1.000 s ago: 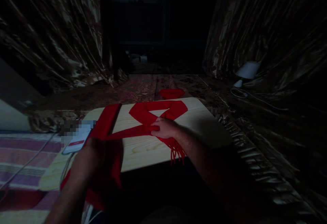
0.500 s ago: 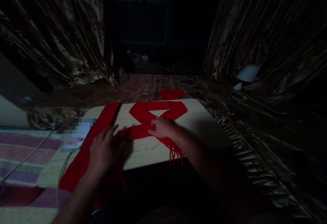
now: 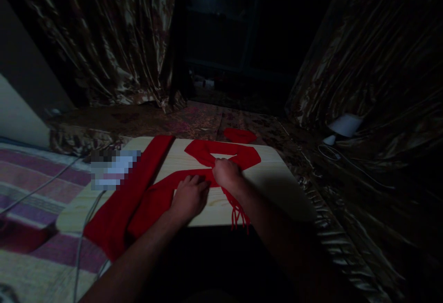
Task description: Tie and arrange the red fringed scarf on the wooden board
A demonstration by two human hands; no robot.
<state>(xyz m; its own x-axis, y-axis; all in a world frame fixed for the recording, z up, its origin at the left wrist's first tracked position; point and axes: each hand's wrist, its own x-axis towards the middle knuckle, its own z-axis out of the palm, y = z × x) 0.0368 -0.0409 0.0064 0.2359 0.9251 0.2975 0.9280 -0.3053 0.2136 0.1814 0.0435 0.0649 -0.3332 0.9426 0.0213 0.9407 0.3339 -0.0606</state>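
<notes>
A long red scarf [image 3: 152, 187] with a fringed end lies looped on a pale wooden board [image 3: 273, 183]. My left hand [image 3: 188, 197] rests on the scarf's band near the board's front edge, its fingers curled onto the cloth. My right hand [image 3: 226, 175] presses down with closed fingers where the scarf crosses itself, just below the loop [image 3: 223, 153]. The fringe [image 3: 238, 213] hangs over the board's front edge under my right wrist.
A blurred flat object [image 3: 112, 169] lies at the board's left end beside a cable [image 3: 81, 243]. A small red cloth piece [image 3: 240, 134] lies beyond the board. A striped blanket [image 3: 31, 187] is at left, shiny curtains all around, a white lamp [image 3: 342, 125] at right.
My left hand moved right along the scarf to lie close beside my right hand. The scarf's band now lies flat on the board. The view shifted downward and leftward.
</notes>
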